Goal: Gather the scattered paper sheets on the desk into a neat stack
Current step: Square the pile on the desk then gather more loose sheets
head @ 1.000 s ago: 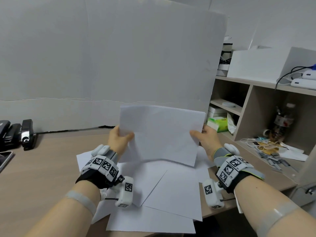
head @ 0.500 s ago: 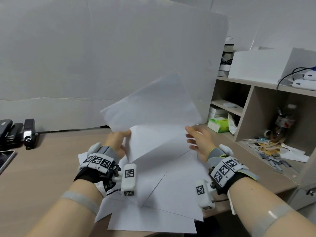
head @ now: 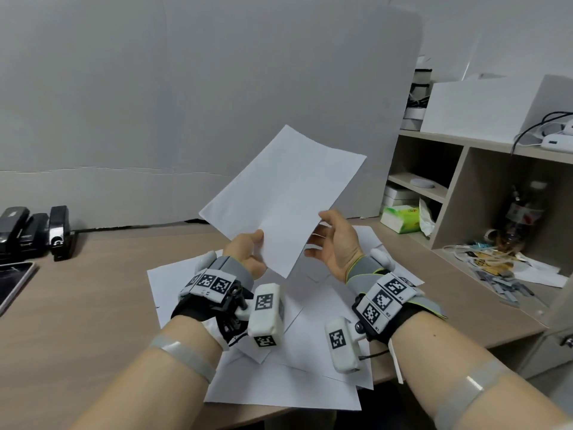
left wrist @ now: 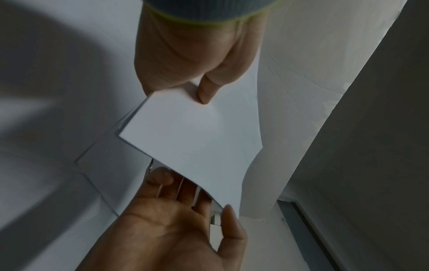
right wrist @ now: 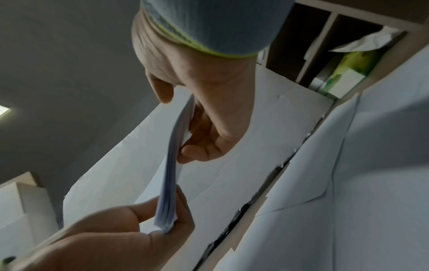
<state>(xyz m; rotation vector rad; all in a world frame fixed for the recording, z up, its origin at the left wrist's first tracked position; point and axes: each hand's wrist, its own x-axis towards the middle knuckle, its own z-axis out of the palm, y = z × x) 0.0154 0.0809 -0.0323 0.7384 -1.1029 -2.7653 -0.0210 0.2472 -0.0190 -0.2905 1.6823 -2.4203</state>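
A thin sheaf of white sheets (head: 288,193) is held up above the desk, tilted with one corner pointing up. My left hand (head: 248,249) pinches its lower left edge, thumb on the front face. The left wrist view shows that hand (left wrist: 185,55) with its thumb pressed on the sheaf (left wrist: 192,139). My right hand (head: 335,243) is spread at the sheaf's lower right edge, fingers straight behind it, thumb raised in front. In the right wrist view the sheaf's edge (right wrist: 171,174) runs between that hand's (right wrist: 204,82) thumb and fingers. Several loose sheets (head: 294,352) lie overlapping on the desk (head: 77,305) below.
Black staplers (head: 31,231) and a dark screen (head: 12,283) sit at the desk's left. A shelf unit (head: 465,197) stands on the right, with a green tissue box (head: 400,218), a bottle (head: 521,218) and small clutter. A white board (head: 217,103) backs the desk.
The sheaf was held level by both hands; it has turned to a diagonal tilt. My right hand has let go of its edge and opened beside it. The left hand keeps its pinch.
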